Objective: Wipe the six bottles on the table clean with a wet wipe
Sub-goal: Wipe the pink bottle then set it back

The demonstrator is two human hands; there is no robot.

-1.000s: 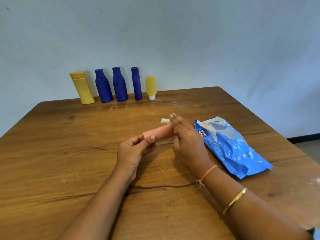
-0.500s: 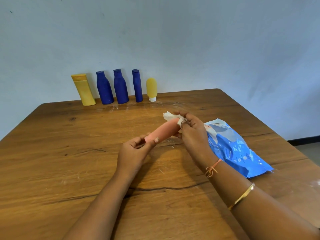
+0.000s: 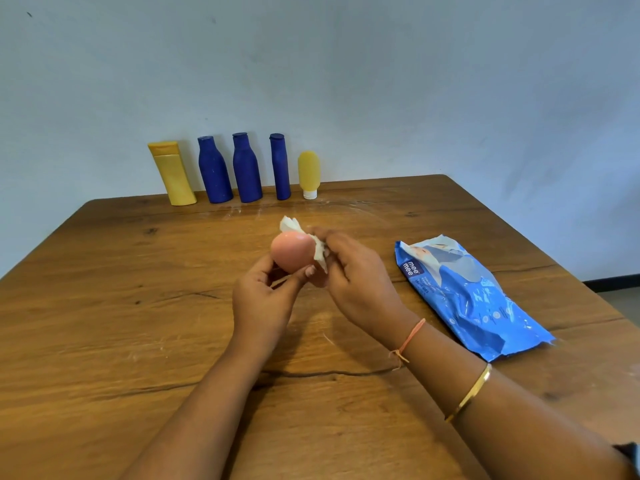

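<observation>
While the left hand point(image 3: 261, 303) held the pink bottle point(image 3: 292, 252) above the middle of the bench point(image 3: 104, 306), its fingers point(image 3: 265, 271) were curled round the lower end, and the rounded end pointed up toward the camera. The right hand point(image 3: 356, 282) was just beside it, and its fingers point(image 3: 325, 237) pinched a white wipe point(image 3: 320, 254) against the right side of the bottle; one corner of the wipe stood out behind the bottle. Five more bottles stood in a row at the far edge, by the wall: a yellow bottle point(image 3: 173, 174) at the left, then three blue bottles point(image 3: 246, 169), then a small yellow tube point(image 3: 309, 173) on its white cap. A blue pack point(image 3: 464, 292) lay flat on the bench right of the hands, apart from them. The right arm wore an orange thread point(image 3: 410, 337) and a gold bangle point(image 3: 472, 391).
</observation>
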